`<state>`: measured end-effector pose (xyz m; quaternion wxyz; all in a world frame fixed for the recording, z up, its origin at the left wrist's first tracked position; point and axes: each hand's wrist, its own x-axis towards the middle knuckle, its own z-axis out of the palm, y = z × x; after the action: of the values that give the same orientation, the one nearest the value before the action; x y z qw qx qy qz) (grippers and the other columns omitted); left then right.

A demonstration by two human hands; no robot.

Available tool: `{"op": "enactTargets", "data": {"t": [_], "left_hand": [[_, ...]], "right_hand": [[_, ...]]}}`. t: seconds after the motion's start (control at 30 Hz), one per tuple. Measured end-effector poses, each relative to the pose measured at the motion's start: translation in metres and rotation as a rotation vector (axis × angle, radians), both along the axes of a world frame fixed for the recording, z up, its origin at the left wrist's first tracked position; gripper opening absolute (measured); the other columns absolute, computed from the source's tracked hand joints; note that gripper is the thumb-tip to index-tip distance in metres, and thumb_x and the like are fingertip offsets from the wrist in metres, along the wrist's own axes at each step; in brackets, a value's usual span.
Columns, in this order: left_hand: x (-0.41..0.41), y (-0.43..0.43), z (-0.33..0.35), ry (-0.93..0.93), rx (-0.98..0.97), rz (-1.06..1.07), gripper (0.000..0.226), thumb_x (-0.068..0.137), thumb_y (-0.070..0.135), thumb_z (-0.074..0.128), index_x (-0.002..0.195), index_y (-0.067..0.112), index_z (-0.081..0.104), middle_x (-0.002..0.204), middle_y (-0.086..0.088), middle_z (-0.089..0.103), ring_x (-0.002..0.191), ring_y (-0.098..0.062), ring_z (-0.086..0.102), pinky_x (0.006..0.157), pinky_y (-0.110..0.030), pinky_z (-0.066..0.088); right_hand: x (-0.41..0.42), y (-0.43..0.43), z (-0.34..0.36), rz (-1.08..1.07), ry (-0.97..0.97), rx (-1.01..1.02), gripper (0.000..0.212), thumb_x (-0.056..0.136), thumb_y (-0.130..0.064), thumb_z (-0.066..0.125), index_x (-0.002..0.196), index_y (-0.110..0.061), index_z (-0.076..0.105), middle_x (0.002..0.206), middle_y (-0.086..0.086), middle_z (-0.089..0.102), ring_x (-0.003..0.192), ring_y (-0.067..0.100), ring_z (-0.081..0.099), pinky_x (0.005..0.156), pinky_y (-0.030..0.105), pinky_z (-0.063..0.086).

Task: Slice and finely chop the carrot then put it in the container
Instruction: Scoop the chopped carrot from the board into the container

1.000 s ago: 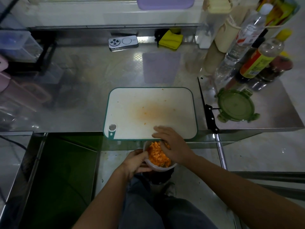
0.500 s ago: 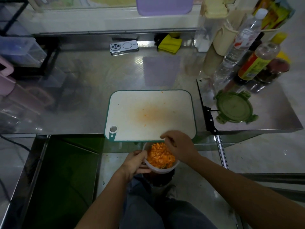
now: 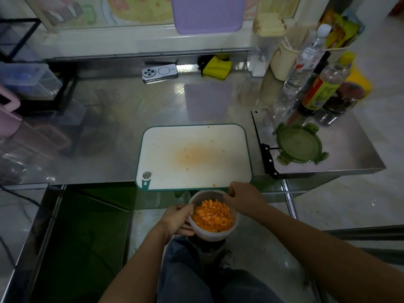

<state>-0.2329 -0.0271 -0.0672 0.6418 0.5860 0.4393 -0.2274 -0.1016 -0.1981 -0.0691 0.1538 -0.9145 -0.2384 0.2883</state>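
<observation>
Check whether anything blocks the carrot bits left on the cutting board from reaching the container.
Nothing visible does. The carrot bits lie loose on the cutting board; the left hand holds the open container just below its near edge, and the right hand is at its right rim.

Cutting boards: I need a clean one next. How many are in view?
2. A white cutting board, carrot-stained, lies on the steel counter, just beyond the container; a purple cutting board stands upright at the back wall. The purple patch on the counter is its reflection.

Orange chopped carrot (image 3: 212,217) in a translucent white container (image 3: 215,236); white, teal-rimmed cutting board (image 3: 166,154) with orange stain (image 3: 194,153); green lid (image 3: 298,144).
</observation>
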Motion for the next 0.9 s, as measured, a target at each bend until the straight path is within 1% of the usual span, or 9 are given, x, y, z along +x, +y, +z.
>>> {"op": "enactTargets", "data": {"t": [0.07, 0.2, 0.3, 0.4, 0.47, 0.53, 0.63, 0.77, 0.9], "left_hand": [[-0.001, 0.0, 0.003, -0.009, 0.025, -0.039, 0.025, 0.095, 0.028, 0.055, 0.111, 0.009, 0.057, 0.1, -0.019, 0.069, 0.084, -0.032, 0.071, 0.073, -0.038, 0.06], [-0.002, -0.002, 0.01, -0.038, 0.046, -0.081, 0.033, 0.095, 0.033, 0.056, 0.113, 0.006, 0.06, 0.097, -0.017, 0.071, 0.081, -0.029, 0.072, 0.068, -0.034, 0.06], [0.001, -0.004, 0.017, -0.094, 0.044, -0.049, 0.032, 0.095, 0.031, 0.053, 0.107, 0.004, 0.065, 0.095, -0.018, 0.072, 0.08, -0.03, 0.071, 0.07, -0.036, 0.06], [0.003, -0.004, 0.024, -0.168, 0.079, -0.016, 0.03, 0.096, 0.027, 0.05, 0.102, 0.003, 0.068, 0.099, -0.021, 0.071, 0.079, -0.027, 0.07, 0.065, -0.033, 0.06], [0.005, -0.003, 0.028, -0.23, 0.085, 0.024, 0.032, 0.097, 0.025, 0.049, 0.102, 0.0, 0.068, 0.101, -0.023, 0.069, 0.076, -0.023, 0.068, 0.058, -0.029, 0.057], [0.009, -0.002, 0.034, -0.289, 0.08, 0.085, 0.033, 0.097, 0.028, 0.048, 0.102, 0.004, 0.07, 0.1, -0.022, 0.07, 0.077, -0.023, 0.068, 0.057, -0.027, 0.056], [0.02, -0.006, 0.042, -0.367, 0.089, 0.171, 0.038, 0.097, 0.041, 0.047, 0.105, 0.012, 0.071, 0.098, -0.01, 0.072, 0.087, -0.023, 0.068, 0.056, -0.024, 0.055], [0.034, -0.011, 0.042, -0.447, 0.123, 0.22, 0.04, 0.095, 0.047, 0.045, 0.11, 0.017, 0.067, 0.104, -0.007, 0.069, 0.095, -0.023, 0.065, 0.06, -0.023, 0.055], [0.046, -0.013, 0.034, -0.438, 0.178, 0.2, 0.038, 0.094, 0.038, 0.056, 0.117, 0.008, 0.061, 0.097, -0.022, 0.065, 0.065, -0.022, 0.061, 0.055, -0.029, 0.055]], "right_hand": [[0.0, -0.003, 0.002, -0.005, 0.031, -0.052, 0.026, 0.092, -0.041, 0.052, 0.087, -0.016, 0.045, 0.075, -0.001, 0.046, 0.075, 0.018, 0.05, 0.061, 0.029, 0.037], [0.001, -0.007, 0.009, -0.026, 0.228, -0.091, 0.035, 0.093, -0.044, 0.051, 0.097, -0.012, 0.038, 0.081, 0.003, 0.05, 0.067, 0.018, 0.052, 0.054, 0.027, 0.039], [0.002, -0.006, 0.011, -0.005, 0.273, -0.08, 0.033, 0.096, -0.04, 0.048, 0.083, -0.009, 0.047, 0.093, 0.019, 0.061, 0.088, 0.035, 0.064, 0.066, 0.036, 0.049], [0.005, -0.01, 0.013, -0.003, 0.231, 0.014, 0.042, 0.096, -0.032, 0.049, 0.073, 0.002, 0.055, 0.089, 0.031, 0.064, 0.082, 0.041, 0.065, 0.077, 0.051, 0.053], [0.011, -0.015, 0.016, -0.062, 0.247, 0.124, 0.047, 0.096, -0.032, 0.05, 0.084, 0.013, 0.058, 0.082, 0.034, 0.061, 0.073, 0.041, 0.065, 0.069, 0.05, 0.055], [0.017, -0.018, 0.022, -0.128, 0.292, 0.217, 0.045, 0.095, -0.029, 0.052, 0.09, 0.016, 0.057, 0.074, 0.031, 0.059, 0.061, 0.033, 0.065, 0.055, 0.037, 0.055], [0.025, -0.018, 0.027, -0.215, 0.272, 0.295, 0.038, 0.095, -0.024, 0.05, 0.092, 0.013, 0.059, 0.081, 0.03, 0.064, 0.06, 0.026, 0.064, 0.049, 0.027, 0.052], [0.028, -0.011, 0.025, -0.346, 0.165, 0.372, 0.036, 0.097, -0.023, 0.047, 0.088, 0.01, 0.057, 0.075, 0.025, 0.061, 0.054, 0.02, 0.058, 0.055, 0.035, 0.051], [0.03, -0.005, 0.024, -0.449, 0.152, 0.416, 0.028, 0.098, -0.025, 0.046, 0.077, -0.006, 0.051, 0.063, 0.009, 0.056, 0.047, 0.014, 0.058, 0.054, 0.03, 0.049]]}}
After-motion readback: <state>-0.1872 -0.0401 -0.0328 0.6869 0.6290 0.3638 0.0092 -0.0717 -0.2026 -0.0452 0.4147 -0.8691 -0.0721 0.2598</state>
